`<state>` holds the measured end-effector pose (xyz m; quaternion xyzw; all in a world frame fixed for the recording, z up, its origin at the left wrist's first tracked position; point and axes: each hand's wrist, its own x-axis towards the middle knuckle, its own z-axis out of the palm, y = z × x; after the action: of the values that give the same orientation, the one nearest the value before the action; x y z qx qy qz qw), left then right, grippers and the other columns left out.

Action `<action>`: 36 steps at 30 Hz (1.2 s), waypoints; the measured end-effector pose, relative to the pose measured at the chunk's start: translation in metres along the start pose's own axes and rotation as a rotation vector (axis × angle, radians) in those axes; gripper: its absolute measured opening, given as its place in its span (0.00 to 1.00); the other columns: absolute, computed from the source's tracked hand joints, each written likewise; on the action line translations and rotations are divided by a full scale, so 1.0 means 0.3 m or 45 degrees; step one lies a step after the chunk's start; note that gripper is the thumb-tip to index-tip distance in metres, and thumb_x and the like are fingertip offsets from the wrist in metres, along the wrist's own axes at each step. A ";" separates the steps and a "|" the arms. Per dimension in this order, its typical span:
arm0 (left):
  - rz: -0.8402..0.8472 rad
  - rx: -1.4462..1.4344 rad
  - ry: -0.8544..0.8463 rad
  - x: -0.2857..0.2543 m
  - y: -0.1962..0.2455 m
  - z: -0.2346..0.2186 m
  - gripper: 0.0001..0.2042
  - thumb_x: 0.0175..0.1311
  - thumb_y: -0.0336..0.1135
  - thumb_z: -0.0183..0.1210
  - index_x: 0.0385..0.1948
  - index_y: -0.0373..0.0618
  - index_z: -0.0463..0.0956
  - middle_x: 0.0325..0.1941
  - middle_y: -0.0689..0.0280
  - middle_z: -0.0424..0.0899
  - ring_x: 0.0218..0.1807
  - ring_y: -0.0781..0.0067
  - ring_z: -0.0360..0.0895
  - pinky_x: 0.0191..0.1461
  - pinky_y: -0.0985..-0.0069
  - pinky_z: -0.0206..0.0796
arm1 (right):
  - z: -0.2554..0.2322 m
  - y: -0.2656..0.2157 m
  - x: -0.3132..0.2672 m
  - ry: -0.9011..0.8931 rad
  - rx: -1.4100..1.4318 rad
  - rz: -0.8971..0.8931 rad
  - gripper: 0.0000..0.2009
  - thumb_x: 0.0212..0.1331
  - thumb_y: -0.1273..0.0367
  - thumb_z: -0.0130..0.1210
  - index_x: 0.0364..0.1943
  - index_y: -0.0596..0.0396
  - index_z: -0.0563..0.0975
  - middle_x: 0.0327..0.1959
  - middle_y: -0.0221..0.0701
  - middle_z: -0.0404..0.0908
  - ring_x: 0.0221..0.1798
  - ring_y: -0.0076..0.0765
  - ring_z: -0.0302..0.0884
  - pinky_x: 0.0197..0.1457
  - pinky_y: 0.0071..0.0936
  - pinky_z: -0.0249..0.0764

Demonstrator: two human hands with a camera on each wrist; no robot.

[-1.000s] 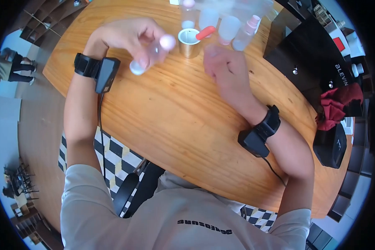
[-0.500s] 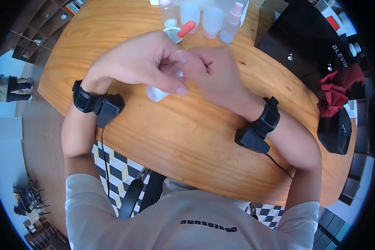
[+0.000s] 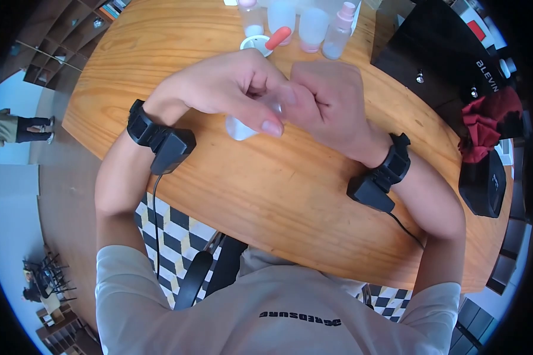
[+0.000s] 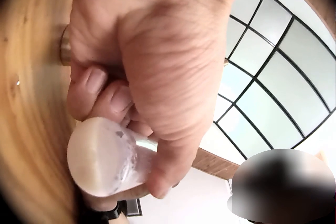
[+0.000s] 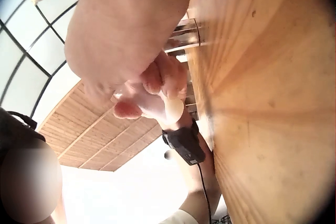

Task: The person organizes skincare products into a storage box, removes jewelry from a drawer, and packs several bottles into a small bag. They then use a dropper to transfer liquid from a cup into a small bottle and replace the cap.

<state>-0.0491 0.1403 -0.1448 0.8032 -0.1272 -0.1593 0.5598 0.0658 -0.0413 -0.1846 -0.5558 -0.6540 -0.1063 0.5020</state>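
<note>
My left hand [image 3: 231, 89] grips a small clear bottle [image 3: 241, 128] lying tilted, its whitish bottom end sticking out below the palm. In the left wrist view that rounded end of the bottle [image 4: 100, 157] shows cloudy white, with the thumb and fingers around its body. My right hand [image 3: 331, 103], fingers curled, meets the left fingers at the bottle's other end, which it covers. The right wrist view shows the right hand [image 5: 126, 29] close against the left fingertips, and the bottle's pale end [image 5: 174, 110] beyond them.
Behind the hands stand a metal cup [image 3: 256, 44] with a red-handled tool [image 3: 278, 38], two frosted cups [image 3: 312, 29] and pink-topped bottles [image 3: 337, 36]. At the right are a black box [image 3: 435, 59], a dark red cloth [image 3: 482, 127] and a black case [image 3: 483, 183].
Over the last second the left hand brought the bottle right and nearer the body, and the right hand closed over its top. Since half a second ago, both hands have barely moved.
</note>
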 end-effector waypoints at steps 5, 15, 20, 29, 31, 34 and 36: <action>-0.039 -0.170 -0.118 0.002 0.014 0.017 0.17 0.60 0.43 0.73 0.31 0.35 0.82 0.26 0.71 0.82 0.26 0.85 0.73 0.29 0.81 0.62 | -0.016 0.024 0.016 0.031 -0.183 -0.308 0.16 0.58 0.60 0.65 0.18 0.48 0.74 0.15 0.29 0.73 0.18 0.40 0.72 0.23 0.34 0.66; -0.179 -0.655 -0.330 -0.034 -0.090 -0.023 0.29 0.45 0.48 0.79 0.40 0.31 0.82 0.34 0.55 0.87 0.30 0.67 0.84 0.28 0.75 0.72 | 0.006 0.059 0.018 -0.173 0.256 -0.475 0.14 0.57 0.64 0.69 0.43 0.50 0.78 0.38 0.33 0.82 0.40 0.44 0.81 0.45 0.36 0.75; -0.181 -0.518 -0.306 -0.019 -0.116 -0.054 0.29 0.44 0.48 0.79 0.41 0.31 0.83 0.34 0.56 0.88 0.33 0.69 0.86 0.28 0.76 0.71 | -0.013 0.020 0.033 -0.050 0.347 -0.333 0.13 0.60 0.69 0.62 0.48 0.51 0.78 0.42 0.33 0.82 0.42 0.41 0.80 0.46 0.34 0.75; -0.178 -0.412 -0.366 -0.016 -0.118 -0.072 0.27 0.48 0.48 0.78 0.41 0.32 0.83 0.34 0.58 0.88 0.35 0.71 0.86 0.36 0.75 0.77 | 0.006 0.014 -0.007 -0.286 0.144 -0.014 0.09 0.65 0.66 0.63 0.46 0.49 0.81 0.37 0.29 0.85 0.39 0.38 0.84 0.40 0.33 0.77; -0.147 -0.464 -0.393 -0.022 -0.110 -0.064 0.27 0.48 0.48 0.78 0.41 0.32 0.83 0.34 0.58 0.88 0.35 0.69 0.86 0.37 0.74 0.77 | 0.035 0.036 -0.002 -0.210 0.225 -0.144 0.08 0.63 0.70 0.62 0.45 0.50 0.80 0.41 0.30 0.85 0.41 0.40 0.84 0.42 0.34 0.78; -0.149 -0.605 -0.262 -0.039 -0.101 -0.054 0.27 0.48 0.49 0.78 0.39 0.32 0.82 0.34 0.56 0.88 0.35 0.67 0.86 0.37 0.72 0.77 | 0.042 0.046 0.003 -0.142 0.273 -0.341 0.10 0.61 0.76 0.61 0.45 0.50 0.79 0.46 0.31 0.85 0.45 0.43 0.84 0.47 0.34 0.78; -0.131 -0.552 -0.408 -0.035 -0.117 -0.076 0.27 0.49 0.47 0.78 0.42 0.33 0.81 0.36 0.55 0.88 0.36 0.65 0.86 0.39 0.70 0.77 | 0.041 0.049 0.006 -0.151 0.246 -0.408 0.12 0.59 0.78 0.61 0.46 0.51 0.79 0.48 0.31 0.84 0.47 0.44 0.83 0.49 0.34 0.78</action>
<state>-0.0488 0.1758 -0.1693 0.6346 -0.1362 -0.3360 0.6826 0.0718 -0.0263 -0.1953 -0.3991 -0.7698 -0.0886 0.4901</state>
